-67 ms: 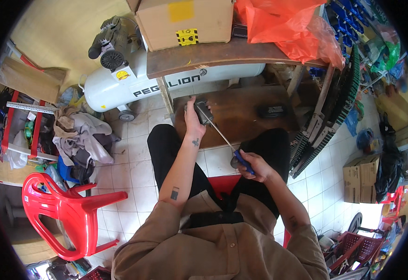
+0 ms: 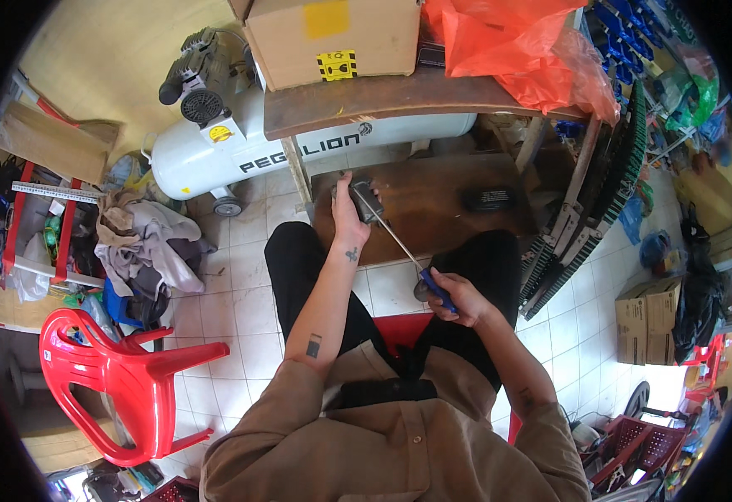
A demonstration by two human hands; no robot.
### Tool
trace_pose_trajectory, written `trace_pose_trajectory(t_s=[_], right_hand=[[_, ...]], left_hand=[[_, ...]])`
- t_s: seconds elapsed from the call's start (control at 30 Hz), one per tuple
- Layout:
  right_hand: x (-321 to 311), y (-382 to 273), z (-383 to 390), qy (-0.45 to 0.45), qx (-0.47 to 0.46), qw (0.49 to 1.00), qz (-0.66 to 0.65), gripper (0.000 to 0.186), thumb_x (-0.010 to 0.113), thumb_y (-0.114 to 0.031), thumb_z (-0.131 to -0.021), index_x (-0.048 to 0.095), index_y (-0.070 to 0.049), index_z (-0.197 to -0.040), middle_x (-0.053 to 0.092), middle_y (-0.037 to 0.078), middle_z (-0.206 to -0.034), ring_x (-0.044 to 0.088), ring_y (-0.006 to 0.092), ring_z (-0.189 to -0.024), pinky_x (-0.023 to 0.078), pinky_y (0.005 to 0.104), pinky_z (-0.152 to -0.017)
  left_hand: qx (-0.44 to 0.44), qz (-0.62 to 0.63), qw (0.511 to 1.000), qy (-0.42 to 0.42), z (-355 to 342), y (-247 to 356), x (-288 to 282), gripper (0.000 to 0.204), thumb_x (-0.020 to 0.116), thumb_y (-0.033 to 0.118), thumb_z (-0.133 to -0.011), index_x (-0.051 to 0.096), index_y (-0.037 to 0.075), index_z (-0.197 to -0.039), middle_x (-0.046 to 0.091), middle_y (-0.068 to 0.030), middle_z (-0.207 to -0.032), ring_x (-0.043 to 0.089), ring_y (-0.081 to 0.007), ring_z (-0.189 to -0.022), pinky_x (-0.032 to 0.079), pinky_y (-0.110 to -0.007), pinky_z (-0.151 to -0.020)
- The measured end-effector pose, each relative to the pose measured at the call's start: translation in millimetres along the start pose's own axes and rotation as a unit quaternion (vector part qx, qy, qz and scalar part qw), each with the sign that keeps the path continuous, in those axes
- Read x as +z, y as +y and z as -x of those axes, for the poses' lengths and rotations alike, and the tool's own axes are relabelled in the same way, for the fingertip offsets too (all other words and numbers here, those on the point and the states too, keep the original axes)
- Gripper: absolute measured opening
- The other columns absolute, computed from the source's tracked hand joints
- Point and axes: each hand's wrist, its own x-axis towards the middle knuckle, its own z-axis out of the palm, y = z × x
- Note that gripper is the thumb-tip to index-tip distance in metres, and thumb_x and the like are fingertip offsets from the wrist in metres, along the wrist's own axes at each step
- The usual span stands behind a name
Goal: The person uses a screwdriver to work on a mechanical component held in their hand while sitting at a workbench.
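Note:
My left hand [image 2: 349, 209] is closed round a dark grey, box-shaped part [image 2: 366, 202], held over a low brown wooden table [image 2: 416, 230]. The part's exact kind does not show. In my right hand [image 2: 463, 299] is a screwdriver [image 2: 435, 289], gripped by its blue handle. Its long metal shaft slants up and left, and the tip meets the near edge of the grey part. A dark rounded thing [image 2: 422, 290] shows beside the handle at my right fingers; I cannot tell what it is. On the low table's right side lies a flat black object [image 2: 489, 199].
A white air compressor [image 2: 199, 155] stands behind the low table. The wooden bench [image 2: 332, 109] above bears a cardboard box [image 2: 332, 42] and an orange plastic bag [image 2: 508, 50]. At left is a red plastic chair [image 2: 123, 376]; at right, dark toothed strips [image 2: 579, 217] lean.

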Motion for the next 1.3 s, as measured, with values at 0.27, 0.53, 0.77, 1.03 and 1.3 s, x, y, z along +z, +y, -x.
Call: trace_pose_trajectory(t_s=[0.27,0.53,0.77,1.03,1.3], right_hand=[[14.0,4.5,2.0,0.108,-0.049,0.982,0.144,0.046,0.056,-0.047,-0.099,0.058,-0.001,-0.093,0.051,0.002,-0.066,0.045,0.0099,-0.046,0.03,0.0243,-0.038],[14.7,16.2,-1.1,0.354,-0.305,0.686,0.558,0.041,0.064,-0.04,-0.093,0.071,0.0,-0.095,0.07,0.015,-0.077,0.069,0.0292,-0.069,0.053,0.0378,-0.068],[3.5,8.6,-5.4,0.32,-0.243,0.796,0.453,0.042,0.056,-0.038,-0.097,0.066,0.002,-0.106,0.069,0.022,-0.09,0.069,0.0371,-0.084,0.053,0.0402,-0.077],[-4.5,10.0,-7.4,0.201,-0.204,0.766,0.575,0.042,0.055,-0.036,-0.099,0.062,0.005,-0.106,0.068,0.025,-0.095,0.069,0.0356,-0.089,0.052,0.0427,-0.079],[3.7,11.2,-7.9,0.265,-0.191,0.752,0.573,0.049,0.068,-0.041,-0.09,0.062,0.006,-0.101,0.068,0.02,-0.087,0.068,0.0256,-0.083,0.052,0.0383,-0.077]], left_hand=[[-0.049,0.039,0.998,-0.025,-6.4,-7.2,-6.8,0.041,0.06,0.044,-0.091,0.056,0.005,-0.105,0.065,-0.0138,-0.09,0.062,-0.0223,-0.073,0.054,-0.035,-0.068],[-0.003,-0.001,1.0,0.019,-1.3,-15.0,-4.5,0.035,0.063,0.042,-0.092,0.056,0.009,-0.103,0.065,-0.0107,-0.088,0.063,-0.0225,-0.073,0.054,-0.036,-0.066],[0.027,-0.003,0.999,0.017,-5.5,-12.4,-4.2,0.036,0.073,0.04,-0.088,0.055,0.011,-0.101,0.064,-0.0079,-0.086,0.064,-0.0228,-0.073,0.056,-0.036,-0.064],[0.028,-0.054,0.998,-0.016,-0.9,-10.5,0.3,0.036,0.075,0.035,-0.087,0.056,0.01,-0.103,0.064,-0.0076,-0.087,0.066,-0.0231,-0.075,0.056,-0.036,-0.065],[-0.068,-0.007,0.993,-0.1,2.6,-9.0,-1.1,0.051,0.053,0.053,-0.091,0.062,0.004,-0.102,0.068,-0.0129,-0.09,0.067,-0.0275,-0.082,0.055,-0.038,-0.076]])
